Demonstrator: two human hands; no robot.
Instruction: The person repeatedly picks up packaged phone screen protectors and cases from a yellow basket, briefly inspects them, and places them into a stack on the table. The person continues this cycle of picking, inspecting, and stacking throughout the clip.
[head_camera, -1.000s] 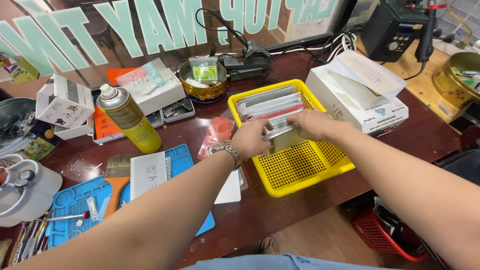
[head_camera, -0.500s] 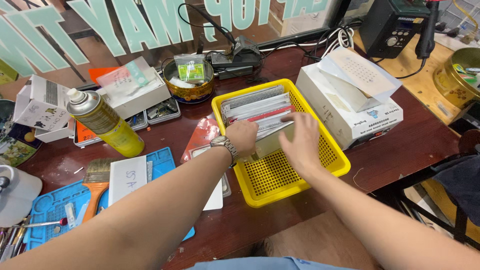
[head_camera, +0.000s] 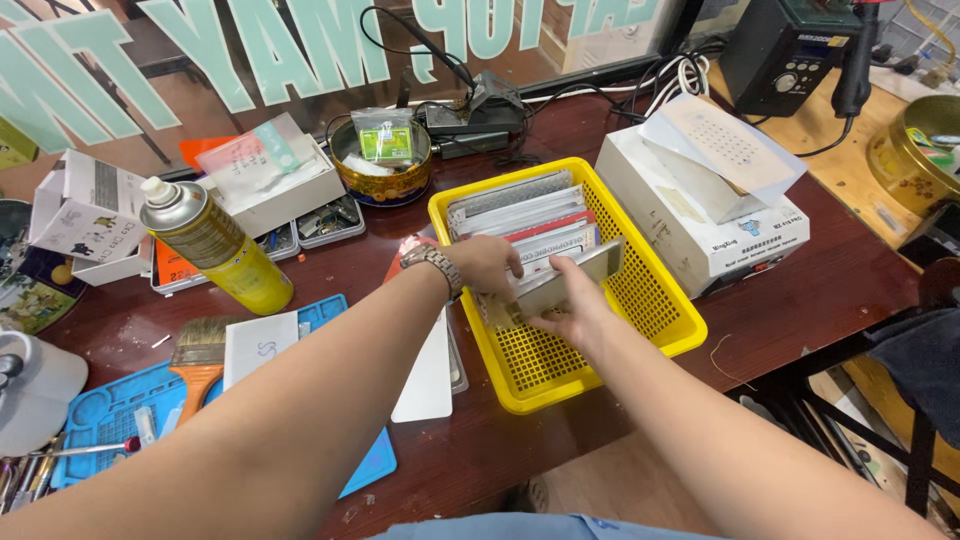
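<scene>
Hands meet over yellow basket on tabletop. Right hand pinches flat grey packet from the upright stack; left hand, fingers curled, steadies neighbouring packets. Packet looks thin, light, stiff, likely slick; edges give best hold.

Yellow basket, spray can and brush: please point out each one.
Yellow basket (head_camera: 668, 322), head view, on its right wall.
Spray can (head_camera: 222, 250), head view, on its body.
Brush (head_camera: 203, 345), head view, on its bristles.

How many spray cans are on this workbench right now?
1. The yellow spray can stands tilted at the left, between the open white boxes and the paintbrush. Others may be hidden beyond the frame.
</scene>
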